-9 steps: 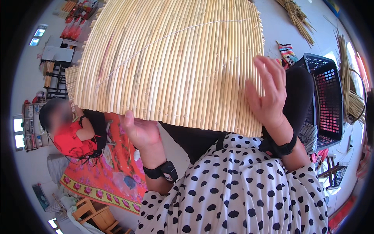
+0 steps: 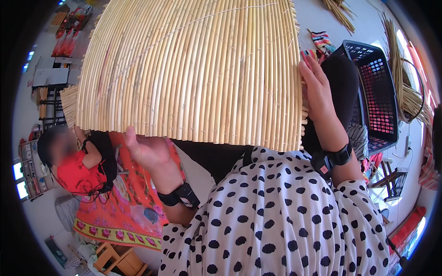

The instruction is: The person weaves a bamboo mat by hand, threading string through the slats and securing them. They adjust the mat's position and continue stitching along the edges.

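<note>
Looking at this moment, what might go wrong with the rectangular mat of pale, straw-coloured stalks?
The long, thin pale thread running diagonally across the rectangular mat of straw-coloured stalks might snag on a finger.

Stalk ends jut out near the right hand, so they could scratch it.

With the left hand at the near edge and the right at the side edge, the mat may tilt.

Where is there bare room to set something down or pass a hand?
Pale floor shows between the orange floral cloth and the person's black trouser leg, and in the upper right between two reed bundles, above the black plastic crate. Crowded: around the right hand, where the reed mat, black-clad knee, striped cloth and crate leave little gap.
</note>
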Motion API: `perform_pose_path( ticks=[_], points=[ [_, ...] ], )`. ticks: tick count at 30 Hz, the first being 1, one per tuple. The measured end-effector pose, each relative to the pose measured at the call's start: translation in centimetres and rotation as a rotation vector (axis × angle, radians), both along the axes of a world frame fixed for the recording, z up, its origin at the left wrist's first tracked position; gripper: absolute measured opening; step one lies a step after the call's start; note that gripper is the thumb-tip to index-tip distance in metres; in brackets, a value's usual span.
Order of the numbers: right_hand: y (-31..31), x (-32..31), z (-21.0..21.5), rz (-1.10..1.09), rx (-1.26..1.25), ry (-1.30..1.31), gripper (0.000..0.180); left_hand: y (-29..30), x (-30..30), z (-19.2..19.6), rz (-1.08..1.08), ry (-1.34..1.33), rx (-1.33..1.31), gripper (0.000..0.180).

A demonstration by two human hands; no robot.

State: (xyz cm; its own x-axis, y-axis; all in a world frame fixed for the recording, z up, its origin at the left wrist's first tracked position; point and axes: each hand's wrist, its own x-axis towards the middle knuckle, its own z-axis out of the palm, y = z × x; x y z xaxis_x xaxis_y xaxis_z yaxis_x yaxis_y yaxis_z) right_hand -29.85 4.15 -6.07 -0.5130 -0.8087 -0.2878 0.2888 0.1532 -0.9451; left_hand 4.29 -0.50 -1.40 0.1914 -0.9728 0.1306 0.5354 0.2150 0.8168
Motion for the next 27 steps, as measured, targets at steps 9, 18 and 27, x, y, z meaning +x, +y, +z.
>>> perform_pose_path(
  ticks=[9, 18, 27],
  points=[
    [0.2, 1.5, 2.4, 0.14, 0.028, -0.413, 0.04, -0.7, 0.1, 0.0, 0.152, -0.045, 0.004, 0.061],
    [-0.2, 1.8, 2.0, 0.117, -0.049, -0.377, 0.041, -0.5, 1.1, -0.2, 0.127, -0.004, -0.008, 0.059],
    [-0.8, 2.0, 2.3, 0.139, -0.049, -0.34, 0.043, -0.7, 1.6, 0.3, 0.052, -0.001, -0.052, 0.055]
  ],
)
